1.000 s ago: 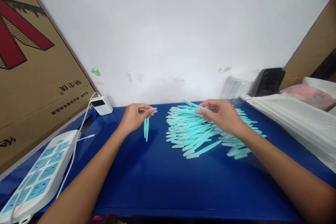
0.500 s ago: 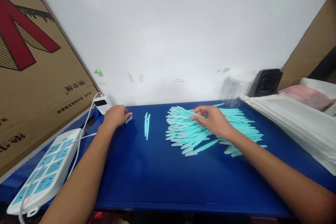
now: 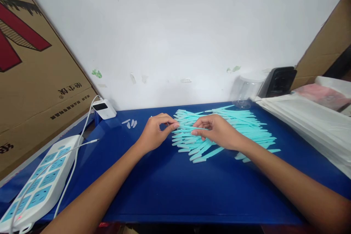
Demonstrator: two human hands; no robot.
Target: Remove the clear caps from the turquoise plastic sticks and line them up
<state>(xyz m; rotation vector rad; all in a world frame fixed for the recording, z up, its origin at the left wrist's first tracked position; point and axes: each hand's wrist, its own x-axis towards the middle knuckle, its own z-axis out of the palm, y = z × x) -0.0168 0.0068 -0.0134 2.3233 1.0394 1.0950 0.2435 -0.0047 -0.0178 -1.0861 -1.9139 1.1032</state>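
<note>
A turquoise eyebrow razor [image 3: 187, 127] is held nearly level over the left part of a pile of similar razors [image 3: 251, 126]. My right hand [image 3: 218, 130] pinches its handle between thumb and fingers. At the razor's other end, my left hand [image 3: 156, 131] has thumb and forefinger closed on the tip; whether a clear cap sits there is hidden by the fingers. Several small clear caps [image 3: 132, 123] lie on the blue table [image 3: 175, 186] to the left. Behind my left hand, the two separate razors are almost wholly covered.
A white power strip [image 3: 41, 179] with cables lies at the left, below a small white device [image 3: 104, 109] with a dark screen. A clear jar [image 3: 248, 89], a black holder [image 3: 281, 82] and stacked white bags [image 3: 298, 120] stand at the right. A cardboard box [image 3: 41, 76] flanks the left.
My left hand has moved right from the clear caps to the razor's tip, leaving a cap among the others. My right hand has shifted slightly left and down with the razor.
</note>
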